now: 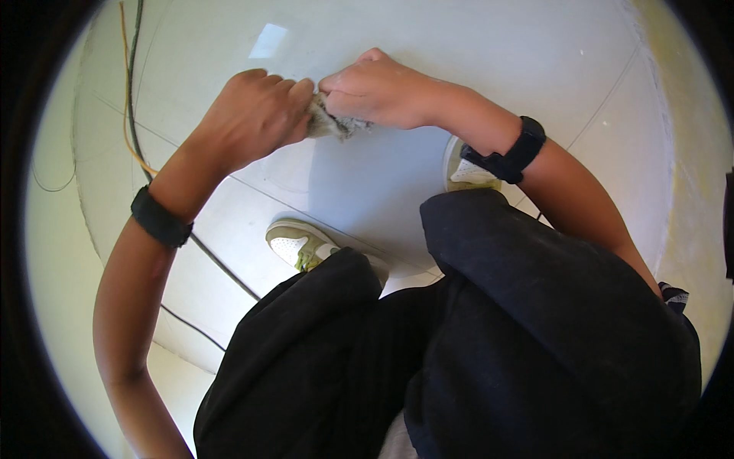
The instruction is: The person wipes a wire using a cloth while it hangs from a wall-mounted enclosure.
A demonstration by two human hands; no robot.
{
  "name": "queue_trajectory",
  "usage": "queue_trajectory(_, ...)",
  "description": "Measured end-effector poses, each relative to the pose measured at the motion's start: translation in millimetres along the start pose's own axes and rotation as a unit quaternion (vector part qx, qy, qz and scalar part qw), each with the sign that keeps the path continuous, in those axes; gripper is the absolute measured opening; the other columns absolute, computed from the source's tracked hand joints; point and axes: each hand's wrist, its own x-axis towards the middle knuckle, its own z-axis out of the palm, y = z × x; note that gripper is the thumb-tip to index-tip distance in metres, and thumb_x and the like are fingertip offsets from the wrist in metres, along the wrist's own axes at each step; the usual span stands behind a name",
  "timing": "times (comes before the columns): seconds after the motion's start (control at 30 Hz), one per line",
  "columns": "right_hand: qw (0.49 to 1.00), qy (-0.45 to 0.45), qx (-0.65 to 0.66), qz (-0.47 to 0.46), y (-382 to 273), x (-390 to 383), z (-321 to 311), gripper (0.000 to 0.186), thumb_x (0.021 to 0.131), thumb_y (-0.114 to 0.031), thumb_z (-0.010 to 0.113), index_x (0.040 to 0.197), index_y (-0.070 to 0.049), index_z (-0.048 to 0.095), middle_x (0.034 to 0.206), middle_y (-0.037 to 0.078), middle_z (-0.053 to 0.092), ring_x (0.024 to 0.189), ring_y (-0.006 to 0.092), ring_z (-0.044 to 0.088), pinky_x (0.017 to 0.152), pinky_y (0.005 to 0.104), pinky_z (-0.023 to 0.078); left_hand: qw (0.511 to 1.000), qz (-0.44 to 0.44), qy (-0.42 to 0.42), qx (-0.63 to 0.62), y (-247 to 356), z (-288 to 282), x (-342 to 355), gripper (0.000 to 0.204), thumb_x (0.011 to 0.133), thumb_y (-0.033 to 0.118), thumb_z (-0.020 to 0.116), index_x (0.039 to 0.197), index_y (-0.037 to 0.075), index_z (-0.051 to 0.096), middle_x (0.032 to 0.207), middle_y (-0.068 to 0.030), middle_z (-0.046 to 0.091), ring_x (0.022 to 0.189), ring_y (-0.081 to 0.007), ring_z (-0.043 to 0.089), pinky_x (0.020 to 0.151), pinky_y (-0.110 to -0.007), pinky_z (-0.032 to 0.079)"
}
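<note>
A greyish, crumpled rag (327, 122) with a shaggy edge is bunched between my two fists, above the tiled floor. My left hand (264, 111) is closed on its left end, knuckles up. Close beside it, my right hand (378, 90) grips the other end, with its fingers curled out of sight. Most of the rag is hidden inside the hands; a short tuft shows below and between them. Each wrist wears a black strap.
Pale floor tiles (474, 46) with thin joints spread under me. A black cable (222, 264) and an orange cord (125, 84) run along the left. My shoes (294, 243) stand below the hands. Yellowish wall edging (688, 99) borders the right.
</note>
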Motion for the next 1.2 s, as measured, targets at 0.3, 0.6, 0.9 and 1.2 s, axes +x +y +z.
queue_trajectory(0.3,0.999,-0.037,-0.022,0.01,-16.4,11.3,-2.7,0.016,0.083,-0.02,0.038,0.072,-0.01,0.044,0.06,0.007,0.045,0.065,0.025,0.047,0.091,0.0359,0.026,0.998,-0.018,0.024,-0.05,-8.5,4.9,-29.6,0.019,0.073,0.015,0.058,0.078,0.004,0.044,0.059,-0.0122,0.047,0.054,-0.0295,0.045,0.056,-0.036,0.04)
queue_trajectory(0.6,0.996,-0.049,-0.05,0.053,7.5,-4.3,-7.1,0.02,0.084,-0.021,0.036,0.079,-0.009,0.05,0.062,0.008,0.043,0.065,0.0227,0.044,0.096,0.038,0.023,0.995,-0.079,-0.021,-0.051,-16.3,3.5,-55.0,0.019,0.076,0.018,0.056,0.079,0.003,0.045,0.06,-0.0138,0.045,0.058,-0.0308,0.045,0.056,-0.039,0.038)
queue_trajectory(0.9,0.954,0.013,0.294,0.066,31.8,-9.7,-18.5,0.023,0.086,-0.02,0.043,0.086,0.0,0.056,0.073,0.003,0.05,0.072,0.0122,0.044,0.073,0.0243,0.039,0.989,-0.116,0.021,-0.087,-18.3,17.8,-87.7,0.019,0.079,0.017,0.055,0.081,0.001,0.044,0.058,-0.014,0.046,0.055,-0.0325,0.045,0.054,-0.039,0.039)
queue_trajectory(1.2,0.816,0.039,0.568,0.104,13.0,-23.9,-10.7,0.022,0.08,-0.007,0.046,0.096,0.0,0.06,0.099,0.003,0.059,0.087,0.0099,0.052,0.085,0.0237,0.039,0.943,-0.318,0.077,-0.056,-9.9,23.5,-87.0,0.017,0.091,0.02,0.048,0.088,0.004,0.043,0.066,-0.014,0.054,0.061,-0.0324,0.055,0.051,-0.038,0.043)
